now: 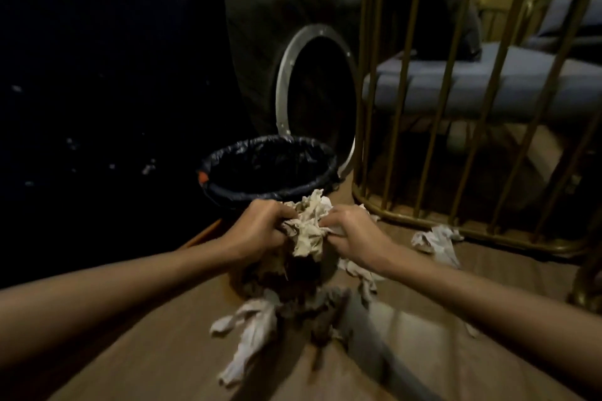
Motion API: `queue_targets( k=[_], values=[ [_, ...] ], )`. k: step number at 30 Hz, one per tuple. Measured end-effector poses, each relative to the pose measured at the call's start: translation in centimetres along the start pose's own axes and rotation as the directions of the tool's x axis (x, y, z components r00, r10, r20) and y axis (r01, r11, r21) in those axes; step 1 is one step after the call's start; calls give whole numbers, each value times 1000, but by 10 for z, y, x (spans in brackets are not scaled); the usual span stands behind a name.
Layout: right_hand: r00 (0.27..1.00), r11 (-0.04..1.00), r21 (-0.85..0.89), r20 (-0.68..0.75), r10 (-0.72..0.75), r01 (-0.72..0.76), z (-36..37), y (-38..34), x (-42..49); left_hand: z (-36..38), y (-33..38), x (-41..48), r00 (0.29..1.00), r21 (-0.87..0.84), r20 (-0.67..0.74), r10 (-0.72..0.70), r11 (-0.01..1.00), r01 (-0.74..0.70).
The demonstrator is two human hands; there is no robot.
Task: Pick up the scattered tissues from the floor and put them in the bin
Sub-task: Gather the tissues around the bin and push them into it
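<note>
1. Tissues are the job here, and a crumpled wad of tissues [308, 228] is held up off the wooden floor [439, 352], just in front of the bin's near rim but not yet over its mouth.
2. Both hands are closed on that wad: the left hand [260, 228] clutches it from the left with curled fingers, and the right hand [353, 231] pinches it from the right.
3. The bin [270, 169] stands on the floor just beyond the hands, lined with a dark plastic bag; its inside is too dark to tell whether any tissues already lie in it.
4. Progress, as I judge it: one batch is gathered and close to being dropped, but the task is far from finished, since loose tissues lie on the floor.
5. Count of what is left, as far as can be seen: about three separate pieces or clusters.
   - a long twisted tissue [247, 342] on the floor nearest the camera, below the hands;
   - a tissue beneath the right wrist [361, 277], trailing down toward the middle;
   - a crumpled tissue by the brass rail [436, 242], touching or just beside the base of the brass-barred frame [456, 127].
6. A darker, shadowed heap [293, 273] directly under the held wad may hold more tissues; it is too dim to count.
7. One bin, two hands, one held wad.
</note>
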State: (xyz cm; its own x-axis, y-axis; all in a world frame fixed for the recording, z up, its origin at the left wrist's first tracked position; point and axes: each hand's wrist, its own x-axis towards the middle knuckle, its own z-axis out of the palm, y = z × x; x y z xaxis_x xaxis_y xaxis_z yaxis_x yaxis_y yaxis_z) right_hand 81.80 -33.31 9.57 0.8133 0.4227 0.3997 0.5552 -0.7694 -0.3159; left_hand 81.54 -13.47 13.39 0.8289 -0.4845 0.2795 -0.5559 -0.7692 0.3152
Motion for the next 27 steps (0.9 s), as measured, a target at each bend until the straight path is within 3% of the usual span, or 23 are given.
queue_targets(
  k=[4,7,12,15,17,21,27],
  values=[
    [998,997,-71,67,-18,23,-54,-32,63,-68,-15,32,993,101,-110,42,994,-31],
    [996,996,-85,69,48,-42,-69,-39,109,-93,-28,55,982,112,-184,42,994,-21],
    [987,986,57,-19,159,-158,-32,-30,149,-80,-63,90,985,90,-127,-120,987,132],
    [973,981,24,130,189,-193,1,-8,152,-49,-84,93,972,57,-27,-234,970,235],
    [958,971,29,177,227,-236,8,4,155,-32,-92,90,958,73,-35,-283,956,285],
    [968,960,130,45,245,-249,3,8,156,-30,-71,82,968,163,-225,-109,976,148],
    [960,981,119,-215,177,-154,-15,14,105,-4,-8,64,949,88,-309,62,995,-37]
  ],
)
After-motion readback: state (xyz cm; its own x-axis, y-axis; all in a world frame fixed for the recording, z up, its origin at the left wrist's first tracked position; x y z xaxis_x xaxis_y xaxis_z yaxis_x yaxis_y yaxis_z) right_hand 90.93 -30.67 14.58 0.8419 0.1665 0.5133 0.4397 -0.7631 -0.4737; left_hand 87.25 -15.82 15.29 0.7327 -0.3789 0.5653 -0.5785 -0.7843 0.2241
